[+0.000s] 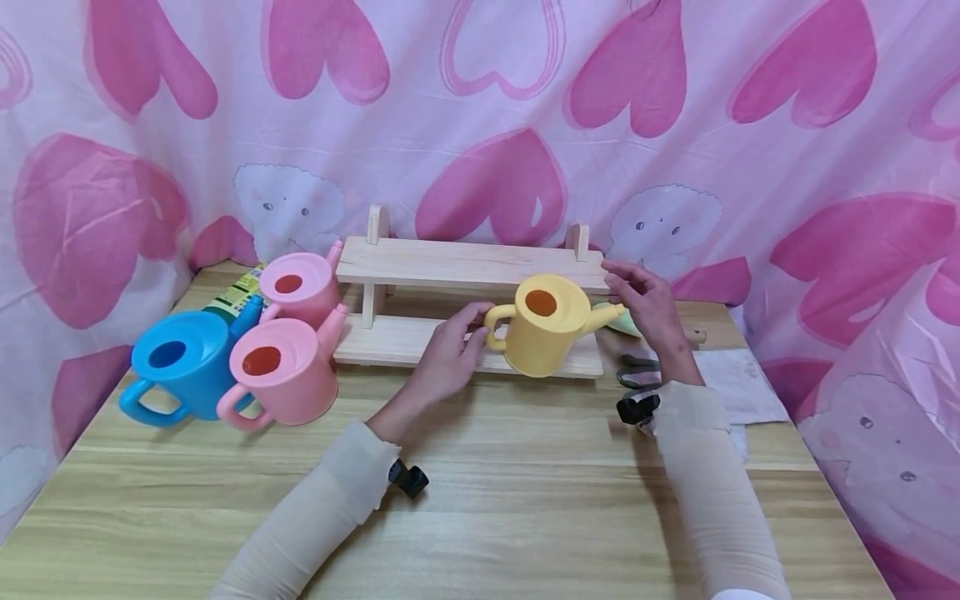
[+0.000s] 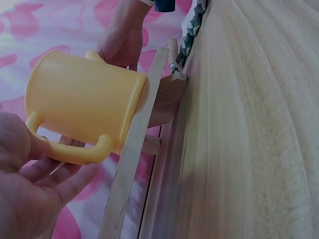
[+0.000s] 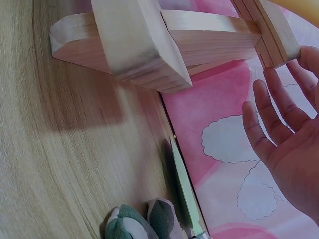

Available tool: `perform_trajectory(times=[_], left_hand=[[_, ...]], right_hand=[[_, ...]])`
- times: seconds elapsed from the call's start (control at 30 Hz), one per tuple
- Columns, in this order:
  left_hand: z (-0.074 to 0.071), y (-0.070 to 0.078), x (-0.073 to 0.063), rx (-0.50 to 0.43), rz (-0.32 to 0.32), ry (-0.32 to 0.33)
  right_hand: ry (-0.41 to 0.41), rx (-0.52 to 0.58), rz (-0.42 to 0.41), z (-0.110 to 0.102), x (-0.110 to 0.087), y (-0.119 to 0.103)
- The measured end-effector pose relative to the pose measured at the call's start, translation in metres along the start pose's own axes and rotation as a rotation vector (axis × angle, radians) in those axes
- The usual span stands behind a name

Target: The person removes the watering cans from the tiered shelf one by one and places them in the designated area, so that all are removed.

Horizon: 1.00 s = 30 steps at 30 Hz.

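A yellow watering can (image 1: 551,333) stands upright at the front of a two-tier wooden shelf, its base close against the lower board (image 2: 133,142). Its spout points right, overlapping the shelf in the head view. My left hand (image 1: 450,354) grips the can's handle (image 2: 79,153) between thumb and fingers. Over on the right, my right hand (image 1: 647,308) has its fingers spread loosely, fingertips right at the end of the upper board (image 3: 271,35). That hand holds nothing.
Left of the shelf stand a blue watering can (image 1: 183,362) and two pink watering cans, one in front (image 1: 288,379), one behind (image 1: 307,287). A yellow-green packet (image 1: 238,293) lies behind them. Grey-green gloves (image 3: 129,224), a pale green blade (image 3: 182,179) and a white cloth (image 1: 738,383) lie to the right.
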State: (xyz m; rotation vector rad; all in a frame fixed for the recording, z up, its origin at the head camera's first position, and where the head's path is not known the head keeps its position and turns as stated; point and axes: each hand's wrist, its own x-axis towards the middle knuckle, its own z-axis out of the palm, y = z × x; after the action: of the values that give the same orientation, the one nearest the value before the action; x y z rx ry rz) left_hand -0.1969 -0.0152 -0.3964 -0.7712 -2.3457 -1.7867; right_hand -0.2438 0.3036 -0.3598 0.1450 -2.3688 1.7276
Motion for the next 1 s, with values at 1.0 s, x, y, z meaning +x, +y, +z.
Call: perform_trajectory(times=[1.0], left_hand=[[-0.035,0.017,-0.036,-0.063,-0.038,-0.029]], right_hand=[[0.007,0.124,-0.018,-0.004,0.012,0.029]])
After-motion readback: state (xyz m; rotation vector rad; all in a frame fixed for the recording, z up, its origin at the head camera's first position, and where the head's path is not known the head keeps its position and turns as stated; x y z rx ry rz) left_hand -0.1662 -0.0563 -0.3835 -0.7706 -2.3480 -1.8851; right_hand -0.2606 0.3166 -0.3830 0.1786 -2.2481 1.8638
